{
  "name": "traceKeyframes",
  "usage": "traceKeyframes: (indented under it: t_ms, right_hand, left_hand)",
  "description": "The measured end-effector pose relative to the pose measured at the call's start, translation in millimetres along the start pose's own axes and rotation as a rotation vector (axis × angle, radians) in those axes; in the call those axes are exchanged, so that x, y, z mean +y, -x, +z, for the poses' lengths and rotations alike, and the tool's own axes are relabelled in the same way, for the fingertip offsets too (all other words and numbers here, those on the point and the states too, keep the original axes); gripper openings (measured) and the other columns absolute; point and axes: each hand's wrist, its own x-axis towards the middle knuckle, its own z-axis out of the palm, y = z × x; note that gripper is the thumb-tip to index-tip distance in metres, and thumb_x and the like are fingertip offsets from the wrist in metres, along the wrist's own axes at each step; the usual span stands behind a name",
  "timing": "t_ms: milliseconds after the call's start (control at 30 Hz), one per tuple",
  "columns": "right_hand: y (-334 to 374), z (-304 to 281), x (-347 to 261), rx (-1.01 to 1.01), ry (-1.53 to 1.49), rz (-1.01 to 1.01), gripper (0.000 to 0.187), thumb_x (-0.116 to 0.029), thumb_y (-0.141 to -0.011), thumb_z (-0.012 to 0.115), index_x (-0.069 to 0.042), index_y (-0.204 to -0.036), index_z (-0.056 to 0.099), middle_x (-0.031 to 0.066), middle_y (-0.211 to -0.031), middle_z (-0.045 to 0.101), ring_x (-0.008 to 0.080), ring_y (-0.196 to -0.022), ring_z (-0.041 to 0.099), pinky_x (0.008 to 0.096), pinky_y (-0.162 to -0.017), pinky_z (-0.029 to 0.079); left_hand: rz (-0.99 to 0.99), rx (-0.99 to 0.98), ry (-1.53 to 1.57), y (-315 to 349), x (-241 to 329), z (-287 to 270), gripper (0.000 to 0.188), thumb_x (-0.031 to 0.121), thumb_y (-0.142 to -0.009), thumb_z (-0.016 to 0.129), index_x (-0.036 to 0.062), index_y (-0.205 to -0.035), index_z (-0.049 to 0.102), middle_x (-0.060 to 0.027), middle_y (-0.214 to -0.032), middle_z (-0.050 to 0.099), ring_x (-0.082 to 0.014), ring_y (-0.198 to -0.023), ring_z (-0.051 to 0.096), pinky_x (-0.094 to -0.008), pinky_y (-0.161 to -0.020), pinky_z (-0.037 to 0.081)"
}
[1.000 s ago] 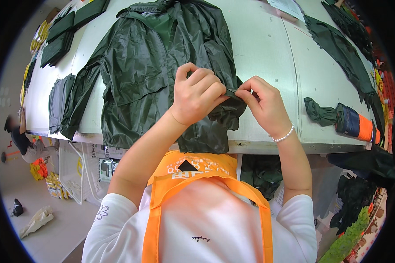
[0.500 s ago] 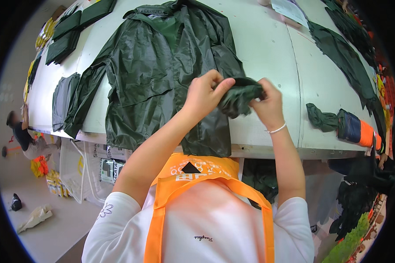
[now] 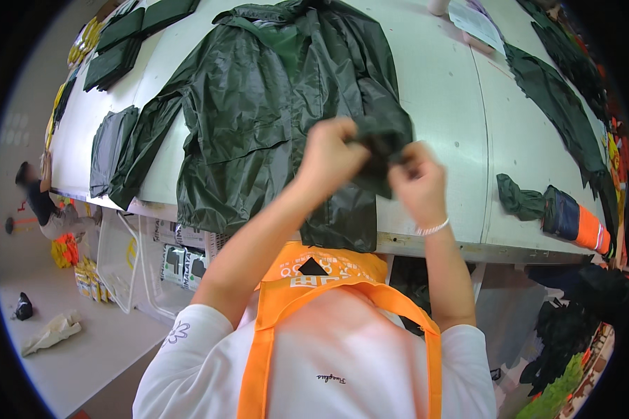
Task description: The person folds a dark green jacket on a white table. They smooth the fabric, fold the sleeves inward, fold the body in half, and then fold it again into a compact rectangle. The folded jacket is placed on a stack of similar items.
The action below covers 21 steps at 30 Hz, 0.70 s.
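A dark green raincoat [image 3: 248, 119] lies spread face up on the table, its collar toward the far side and its lower hem by the near edge. Its right-hand sleeve end [image 3: 384, 136] is lifted and bunched between my two hands. My left hand [image 3: 332, 157] pinches that bunch from the left, above the coat's front. From the right, my right hand [image 3: 419, 183], with a pale bracelet at the wrist, closes on its lower edge. Motion smears the fingertips and the cloth. The other sleeve [image 3: 150, 136] lies slanting outward on the left.
Folded dark green packs [image 3: 115, 63] and a folded garment [image 3: 112, 150] lie left on the white table [image 3: 444, 98]. A navy and orange roll [image 3: 576, 220] sits right, papers [image 3: 476, 28] far right. A white basket [image 3: 122, 265] stands below; another person [image 3: 42, 202] is at far left.
My right hand has moved lower and a little nearer on the sleeve end, with its fingers curled in more. The bunched cloth has turned between my hands. The whole view has shifted slightly.
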Motion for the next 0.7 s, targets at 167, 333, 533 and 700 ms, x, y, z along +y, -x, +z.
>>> traceKeyframes:
  t_ms: [167, 333, 533, 700]
  right_hand:
    - [-21, -26, 48, 0.379, -0.209, -0.002, 0.019, 0.011, -0.074, 0.061, -0.004, -0.078, 0.050, -0.0063, -0.065, 0.046, 0.0013, -0.055, 0.035, 0.0162, -0.050, 0.031]
    - [18, -48, 19, 0.161, 0.020, -0.140, 0.027, 0.000, -0.073, 0.074, -0.004, -0.069, 0.047, -0.0050, -0.061, 0.042, 0.0033, -0.052, 0.031, 0.0193, -0.048, 0.028]
    - [34, -45, 20, 0.391, -0.254, 0.068, 0.031, -0.002, -0.078, 0.071, -0.007, -0.069, 0.042, -0.0052, -0.063, 0.040, 0.0030, -0.056, 0.032, 0.0181, -0.050, 0.028]
    - [35, -43, 10, 0.267, -0.308, 0.009, 0.028, 0.000, -0.078, 0.070, -0.007, -0.086, 0.044, -0.0036, -0.077, 0.047, 0.0016, -0.060, 0.038, 0.0172, -0.053, 0.033]
  left_hand:
    - [0.129, -0.296, 0.048, 60, 8, 32, 0.020, 0.007, -0.074, 0.069, -0.0012, -0.077, 0.051, -0.0037, -0.063, 0.047, -0.0080, -0.062, 0.041, -0.0257, -0.054, 0.037]
    - [0.100, 0.000, -0.025, 30, 4, -2, 0.013, 0.003, -0.074, 0.065, 0.0005, -0.075, 0.052, -0.0049, -0.057, 0.051, -0.0080, -0.056, 0.048, -0.0261, -0.051, 0.040]
    - [-0.076, -0.455, 0.520, 50, 17, 11, 0.026, -0.005, -0.077, 0.068, 0.0060, -0.087, 0.047, 0.0018, -0.088, 0.055, -0.0063, -0.090, 0.053, -0.0210, -0.068, 0.048]
    - [-0.327, -0.236, 0.624, 44, 25, 11, 0.017, 0.004, -0.082, 0.065, 0.0079, -0.085, 0.049, 0.0038, -0.081, 0.057, -0.0047, -0.072, 0.056, -0.0220, -0.061, 0.048]
